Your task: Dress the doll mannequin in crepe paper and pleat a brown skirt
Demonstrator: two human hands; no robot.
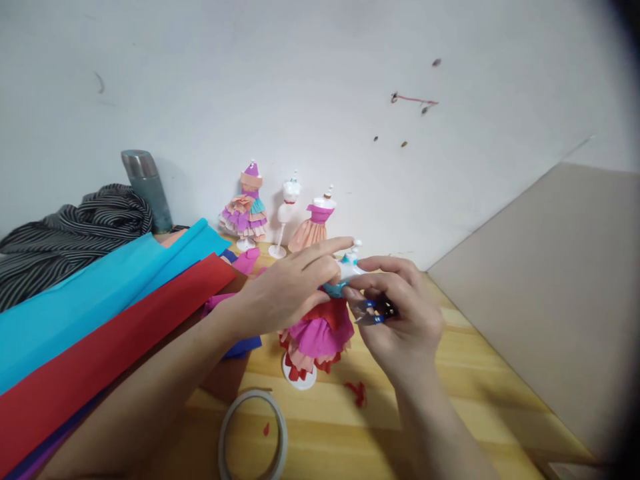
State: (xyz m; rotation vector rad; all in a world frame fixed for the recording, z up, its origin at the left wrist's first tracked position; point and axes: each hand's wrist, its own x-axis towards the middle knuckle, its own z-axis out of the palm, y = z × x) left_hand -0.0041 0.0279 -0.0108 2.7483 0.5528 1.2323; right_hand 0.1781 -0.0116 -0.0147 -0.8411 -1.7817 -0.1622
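Note:
A small white dress-form mannequin (pixel 351 270) stands in front of me on a round white base (pixel 300 373). It wears a tiered paper skirt (pixel 320 337) in red, magenta and peach, with a light blue band at the waist. My left hand (pixel 295 283) reaches across from the left, its fingers closed on the mannequin's upper body and band. My right hand (pixel 407 310) pinches the mannequin's other side with thumb and index finger. Tucked in its palm is a small pair of scissors (pixel 373 313) with blue parts, blades pointing left.
Blue paper (pixel 90 287) and red paper (pixel 115 347) lie at left, by a striped cloth (pixel 80 233) and a flask (pixel 150 193). Behind stand several mannequins, one in a ruffled dress (pixel 247 213). A tape roll (pixel 224 433) and red scraps (pixel 357 393) lie in front.

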